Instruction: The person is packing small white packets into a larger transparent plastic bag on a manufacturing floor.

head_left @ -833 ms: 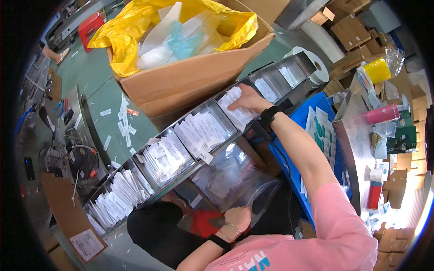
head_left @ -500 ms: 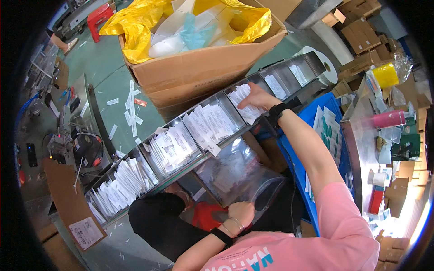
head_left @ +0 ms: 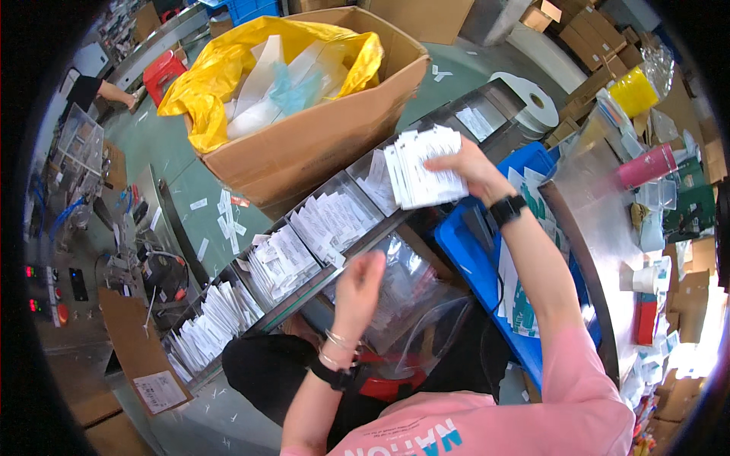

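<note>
My right hand (head_left: 473, 166) grips a thick stack of white printed slips (head_left: 418, 169), lifted above a long metal tray (head_left: 287, 308) split into compartments. Its thumb lies across the front of the stack. My left hand (head_left: 359, 283) is raised in front of the tray, over a clear plastic bag (head_left: 399, 292). Motion smears its fingers, and no held thing shows. Below the stack, one compartment holds a few loose slips (head_left: 376, 181). Fuller compartments to the left hold rows of slips (head_left: 280, 262), and a few more slips (head_left: 474, 123) lie at the tray's far right.
Behind the tray stands a cardboard box (head_left: 304, 140) lined with a yellow bag (head_left: 194, 106). A blue bin (head_left: 475, 262) with printed sheets is at my right, beside a metal worktable (head_left: 585, 228). White rolls (head_left: 536, 99) stand beyond the tray's far end. Slips litter the green floor.
My right hand has lifted the stack of slips out of its compartment. My left hand has risen from near my lap toward the tray. The whole view has shifted.
</note>
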`<state>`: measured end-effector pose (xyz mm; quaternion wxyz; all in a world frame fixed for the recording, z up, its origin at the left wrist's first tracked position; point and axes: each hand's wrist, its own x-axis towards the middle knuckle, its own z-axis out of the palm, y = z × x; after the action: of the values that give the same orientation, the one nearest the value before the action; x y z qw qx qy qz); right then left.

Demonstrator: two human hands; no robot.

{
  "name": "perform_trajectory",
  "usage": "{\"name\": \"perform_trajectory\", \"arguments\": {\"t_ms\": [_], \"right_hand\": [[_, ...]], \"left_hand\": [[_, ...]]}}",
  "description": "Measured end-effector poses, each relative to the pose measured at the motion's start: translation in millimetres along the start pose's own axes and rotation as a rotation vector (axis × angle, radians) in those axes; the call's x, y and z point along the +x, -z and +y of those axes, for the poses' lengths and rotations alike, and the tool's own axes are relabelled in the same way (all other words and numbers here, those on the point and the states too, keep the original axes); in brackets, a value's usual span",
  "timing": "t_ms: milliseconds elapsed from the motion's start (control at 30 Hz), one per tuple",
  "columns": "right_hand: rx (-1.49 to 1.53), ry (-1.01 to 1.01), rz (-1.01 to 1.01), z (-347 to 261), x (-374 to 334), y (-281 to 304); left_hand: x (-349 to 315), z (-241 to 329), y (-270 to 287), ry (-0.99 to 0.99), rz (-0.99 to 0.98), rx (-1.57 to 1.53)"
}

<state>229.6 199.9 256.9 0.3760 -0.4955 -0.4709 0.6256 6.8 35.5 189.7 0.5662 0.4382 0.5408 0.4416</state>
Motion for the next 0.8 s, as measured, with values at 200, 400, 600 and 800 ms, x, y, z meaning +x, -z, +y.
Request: {"name": "perform_trajectory", "arguments": {"t_ms": [200, 400, 600, 800], "right_hand": [[0.277, 0.002, 0.000, 12, -111, 11], [0.137, 0.172, 0.143, 34, -198, 45], [-0.082, 0.383, 0.372, 99, -241, 90], [-0.173, 0.354, 0.386, 109, -255, 90]], "left_hand": [[43, 66, -77, 0.096, -0.329, -0.309], [14, 38, -176, 0.006, -0.494, -0.362], [14, 11, -220, -0.295, -0.765, -0.042], [3, 11, -230, -0.195, -0.643, -0.308]]}}
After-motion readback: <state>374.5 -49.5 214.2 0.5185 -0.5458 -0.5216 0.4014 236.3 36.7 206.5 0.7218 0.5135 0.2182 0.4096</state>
